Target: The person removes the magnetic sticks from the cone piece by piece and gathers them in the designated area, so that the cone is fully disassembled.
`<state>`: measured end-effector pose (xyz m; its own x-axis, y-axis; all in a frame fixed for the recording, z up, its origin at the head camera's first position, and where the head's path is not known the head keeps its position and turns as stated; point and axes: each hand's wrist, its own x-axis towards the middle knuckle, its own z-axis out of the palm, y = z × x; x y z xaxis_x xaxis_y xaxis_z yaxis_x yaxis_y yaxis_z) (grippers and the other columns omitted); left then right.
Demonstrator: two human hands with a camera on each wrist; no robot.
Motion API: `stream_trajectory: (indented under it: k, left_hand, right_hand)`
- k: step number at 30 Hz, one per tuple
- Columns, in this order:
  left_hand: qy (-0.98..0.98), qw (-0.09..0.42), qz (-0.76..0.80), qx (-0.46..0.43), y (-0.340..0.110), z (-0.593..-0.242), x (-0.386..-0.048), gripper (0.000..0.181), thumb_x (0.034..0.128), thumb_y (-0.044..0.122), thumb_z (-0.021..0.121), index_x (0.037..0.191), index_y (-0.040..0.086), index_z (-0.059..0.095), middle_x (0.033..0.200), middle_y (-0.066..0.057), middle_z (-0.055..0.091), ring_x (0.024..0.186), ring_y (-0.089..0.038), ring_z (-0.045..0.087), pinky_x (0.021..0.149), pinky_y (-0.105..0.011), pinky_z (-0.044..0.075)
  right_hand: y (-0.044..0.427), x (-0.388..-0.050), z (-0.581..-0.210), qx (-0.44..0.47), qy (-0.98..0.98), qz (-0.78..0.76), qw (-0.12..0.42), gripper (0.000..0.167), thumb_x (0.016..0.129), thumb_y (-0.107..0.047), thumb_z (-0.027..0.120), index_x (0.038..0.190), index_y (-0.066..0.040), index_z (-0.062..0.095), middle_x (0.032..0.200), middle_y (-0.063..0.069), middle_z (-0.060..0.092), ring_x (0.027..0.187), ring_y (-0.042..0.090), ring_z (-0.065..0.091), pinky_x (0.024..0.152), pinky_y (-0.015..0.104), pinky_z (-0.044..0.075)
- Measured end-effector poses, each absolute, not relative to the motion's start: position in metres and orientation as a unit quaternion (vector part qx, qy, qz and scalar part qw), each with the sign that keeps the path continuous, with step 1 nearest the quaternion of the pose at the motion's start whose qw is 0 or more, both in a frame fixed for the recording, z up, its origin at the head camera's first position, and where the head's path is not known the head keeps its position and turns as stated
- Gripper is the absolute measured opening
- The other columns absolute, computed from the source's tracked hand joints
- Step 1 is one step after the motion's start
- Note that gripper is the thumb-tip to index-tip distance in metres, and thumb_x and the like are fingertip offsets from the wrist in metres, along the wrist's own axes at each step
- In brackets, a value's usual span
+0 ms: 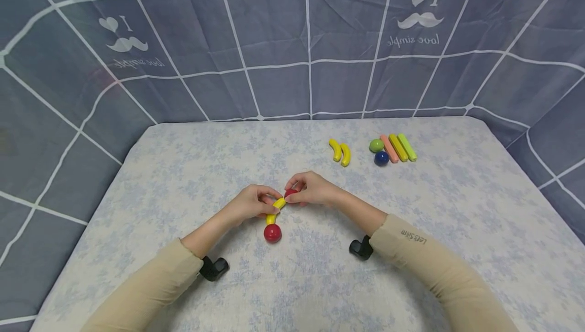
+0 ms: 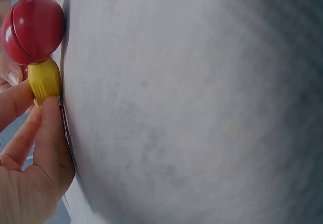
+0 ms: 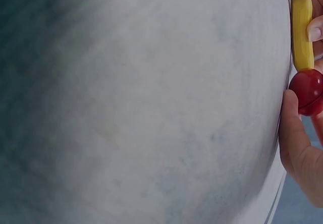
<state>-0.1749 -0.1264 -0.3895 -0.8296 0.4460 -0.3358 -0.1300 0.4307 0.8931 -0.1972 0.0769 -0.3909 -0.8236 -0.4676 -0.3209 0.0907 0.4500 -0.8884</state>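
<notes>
A yellow curved rod (image 1: 271, 219) lies near the middle of the table, with a red ball (image 1: 272, 233) touching its near end. My left hand (image 1: 251, 202) pinches the rod between thumb and fingers; its fingers hide part of the rod's side. At the far end, my right hand (image 1: 316, 190) holds a second, partly covered red ball (image 1: 290, 193) between thumb and fingers. In the right wrist view, this red ball (image 3: 307, 90) touches the end of the yellow rod (image 3: 302, 32). The left wrist view shows the near red ball (image 2: 43, 24) against the rod's ribbed end (image 2: 44, 77).
Further back lie two yellow curved rods (image 1: 345, 155). To their right are a green ball (image 1: 376, 145), a blue ball (image 1: 381, 158) and straight rods in salmon (image 1: 389, 148), yellow (image 1: 398, 147) and light green (image 1: 407, 147). A grey-blue curtain (image 1: 279, 93) hangs behind the table.
</notes>
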Motion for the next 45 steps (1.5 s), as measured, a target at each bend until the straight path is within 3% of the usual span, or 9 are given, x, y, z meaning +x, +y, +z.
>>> stream_trajectory:
  k: [26, 45]
  left_hand:
    - [0.791, 0.296, 0.528, 0.092, -0.127, -0.386, -0.177, 0.030, 0.0811, 0.000, 0.068, 0.110, -0.005, 0.064, 0.078, -0.007, 0.059, 0.066, -0.013, 0.057, 0.063, -0.027, 0.053]
    - [0.795, 0.294, 0.523, 0.084, -0.126, -0.386, -0.178, 0.029, 0.0801, 0.000, 0.069, 0.109, -0.005, 0.064, 0.076, -0.006, 0.057, 0.063, -0.013, 0.056, 0.062, -0.026, 0.052]
  right_hand:
    - [0.085, -0.197, -0.387, -0.153, 0.778, -0.530, 0.300, 0.027, 0.083, -0.004, 0.067, 0.109, 0.001, 0.061, 0.091, 0.008, 0.055, 0.075, 0.017, 0.056, 0.070, 0.031, 0.054]
    - [0.116, -0.199, -0.382, -0.119, 0.800, -0.521, 0.273, 0.029, 0.083, -0.008, 0.068, 0.110, 0.000, 0.061, 0.092, 0.008, 0.054, 0.076, 0.017, 0.054, 0.070, 0.031, 0.053]
